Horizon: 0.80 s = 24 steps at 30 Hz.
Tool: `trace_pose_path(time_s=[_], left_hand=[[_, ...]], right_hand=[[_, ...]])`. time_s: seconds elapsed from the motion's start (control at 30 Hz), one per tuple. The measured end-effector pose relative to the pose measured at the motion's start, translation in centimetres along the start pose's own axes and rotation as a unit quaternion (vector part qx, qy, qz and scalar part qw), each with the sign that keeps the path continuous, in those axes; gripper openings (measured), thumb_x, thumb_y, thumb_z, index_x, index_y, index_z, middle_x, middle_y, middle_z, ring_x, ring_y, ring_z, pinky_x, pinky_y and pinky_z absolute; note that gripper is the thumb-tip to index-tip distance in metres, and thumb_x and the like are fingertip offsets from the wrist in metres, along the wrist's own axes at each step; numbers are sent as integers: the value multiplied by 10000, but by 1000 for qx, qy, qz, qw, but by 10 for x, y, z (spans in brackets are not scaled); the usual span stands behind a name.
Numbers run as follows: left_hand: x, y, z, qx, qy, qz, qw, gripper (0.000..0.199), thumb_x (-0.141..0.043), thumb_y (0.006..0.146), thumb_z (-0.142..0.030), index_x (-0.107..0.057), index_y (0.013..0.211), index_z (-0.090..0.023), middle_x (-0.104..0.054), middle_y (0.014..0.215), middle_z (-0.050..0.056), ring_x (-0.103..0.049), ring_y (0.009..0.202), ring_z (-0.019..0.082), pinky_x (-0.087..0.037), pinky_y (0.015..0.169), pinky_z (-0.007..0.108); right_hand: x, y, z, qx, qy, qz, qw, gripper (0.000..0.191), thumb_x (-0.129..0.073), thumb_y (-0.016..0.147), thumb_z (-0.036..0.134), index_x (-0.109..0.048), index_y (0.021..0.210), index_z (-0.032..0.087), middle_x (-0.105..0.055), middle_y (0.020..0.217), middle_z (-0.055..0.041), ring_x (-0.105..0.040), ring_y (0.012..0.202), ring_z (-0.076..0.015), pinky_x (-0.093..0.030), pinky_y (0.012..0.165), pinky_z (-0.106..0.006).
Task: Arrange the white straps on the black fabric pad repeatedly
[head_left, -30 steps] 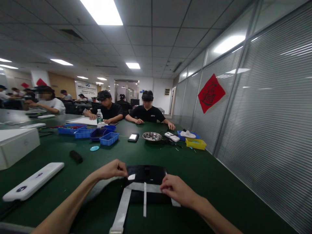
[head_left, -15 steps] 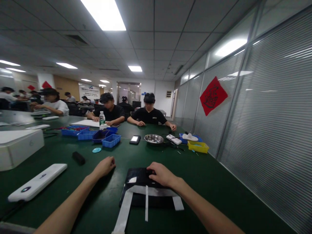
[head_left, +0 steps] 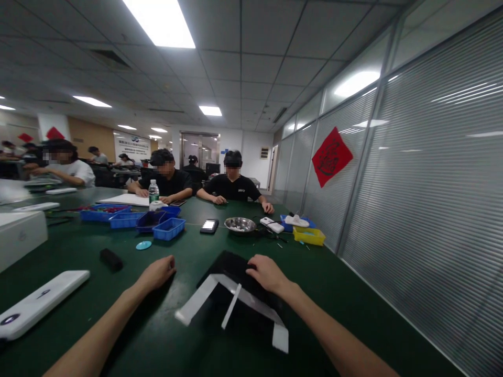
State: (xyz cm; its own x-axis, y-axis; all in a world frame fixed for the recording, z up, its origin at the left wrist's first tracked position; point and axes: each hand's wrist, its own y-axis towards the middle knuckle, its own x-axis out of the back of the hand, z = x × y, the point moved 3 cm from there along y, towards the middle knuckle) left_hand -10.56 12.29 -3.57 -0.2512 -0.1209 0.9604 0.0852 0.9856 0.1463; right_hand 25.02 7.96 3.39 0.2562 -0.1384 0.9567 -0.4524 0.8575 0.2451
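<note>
A black flat item point(head_left: 236, 267) with pale strips across it lies turned at an angle on the green table, in front of me. My right hand point(head_left: 267, 272) has its fingers bent on the item's upper right edge; the fingertips pinch dark material there. White strips point(head_left: 200, 298) stick out past the item's near side. To the left, my left hand point(head_left: 157, 272) rests on the table with curled fingers, apart from the item, and nothing shows in it.
Blue trays point(head_left: 168, 229), a cyan disc point(head_left: 143, 245), a phone point(head_left: 209, 226), a metal bowl point(head_left: 240, 225) and a yellow tray point(head_left: 308, 236) stand farther back. A black block point(head_left: 111, 259) and white device point(head_left: 43, 303) lie left. People sit across the table.
The black item has turned clockwise with my right hand at its edge, and its strips have swung round. The whole view has shifted, with the background sliding left.
</note>
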Motion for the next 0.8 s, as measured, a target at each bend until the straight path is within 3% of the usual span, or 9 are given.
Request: trace_pose_path(time_s=[0.17, 0.33, 0.43, 0.57, 0.8], left_hand=[[-3, 1, 2, 7, -6, 2, 1000, 148, -444, 842, -289, -532, 915, -195, -664, 940, 77, -613, 839, 200, -407, 684, 272], [-7, 4, 5, -1, -4, -2, 1000, 164, -427, 840, -316, -517, 907, -196, -659, 919, 77, -611, 827, 210, -410, 673, 281], [-9, 6, 6, -1, 2, 0, 1000, 165, -425, 836, -324, -509, 898, -196, -660, 896, 78, -612, 804, 211, -409, 659, 280], [-9, 5, 5, -2, 1, 0, 1000, 174, -408, 846, -338, -499, 896, -199, -667, 878, 75, -620, 784, 204, -407, 647, 269], [-9, 6, 7, -5, -4, 0, 1000, 173, -426, 828, -341, -513, 888, -204, -673, 866, 75, -630, 779, 207, -406, 633, 264]], right_hand=[[30, -37, -85, -154, -41, -54, 986, 295, -456, 881, 376, -676, 916, 181, -693, 959, -73, -619, 904, -192, -409, 757, -263], [55, -97, -177, -319, -95, -79, 940, 305, -459, 875, 357, -688, 866, 156, -707, 927, -130, -645, 879, -253, -420, 695, -306], [65, -129, -216, -388, -112, -76, 912, 293, -478, 865, 339, -700, 849, 147, -710, 923, -156, -649, 899, -290, -431, 696, -330], [70, -154, -243, -444, -116, -65, 886, 285, -500, 848, 329, -709, 860, 134, -709, 915, -181, -654, 899, -313, -448, 687, -349], [64, -160, -253, -471, -118, -55, 872, 277, -514, 825, 322, -714, 862, 134, -703, 947, -194, -657, 917, -308, -462, 697, -346]])
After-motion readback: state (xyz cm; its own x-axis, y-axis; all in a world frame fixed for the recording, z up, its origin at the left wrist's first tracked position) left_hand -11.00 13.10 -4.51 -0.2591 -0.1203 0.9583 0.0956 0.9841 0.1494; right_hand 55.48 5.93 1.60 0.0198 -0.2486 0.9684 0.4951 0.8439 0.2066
